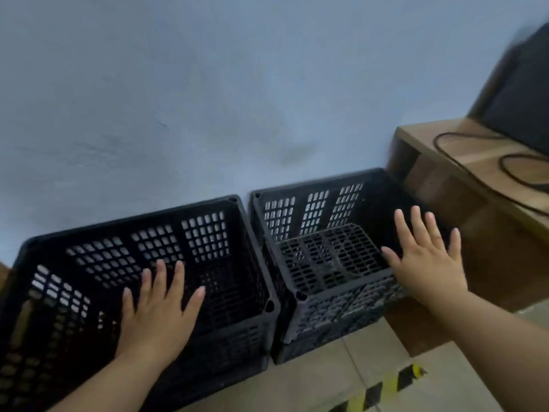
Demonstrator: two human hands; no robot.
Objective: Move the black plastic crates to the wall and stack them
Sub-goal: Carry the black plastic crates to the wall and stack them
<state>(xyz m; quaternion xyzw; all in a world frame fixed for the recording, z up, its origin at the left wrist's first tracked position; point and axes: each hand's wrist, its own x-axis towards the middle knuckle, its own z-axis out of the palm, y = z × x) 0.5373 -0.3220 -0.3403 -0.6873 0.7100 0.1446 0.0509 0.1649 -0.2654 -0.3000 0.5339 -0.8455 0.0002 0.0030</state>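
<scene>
Two black plastic crates with perforated walls stand side by side on the floor against the pale blue wall (208,99). The left crate (231,328) is nearer and larger in view; the right crate (341,304) sits beside a wooden bench, and its grid floor looks raised. My left hand (157,316) hovers above the left crate with fingers spread and holds nothing. Above the right side of the right crate, my right hand (427,263) is also spread and empty. Whether either palm touches a rim is not clear.
A low wooden bench (463,185) stands right of the crates, with a black cable (475,173) looped on it and a dark box (525,108) at its far end. Yellow-black hazard tape (383,388) marks the tiled floor in front.
</scene>
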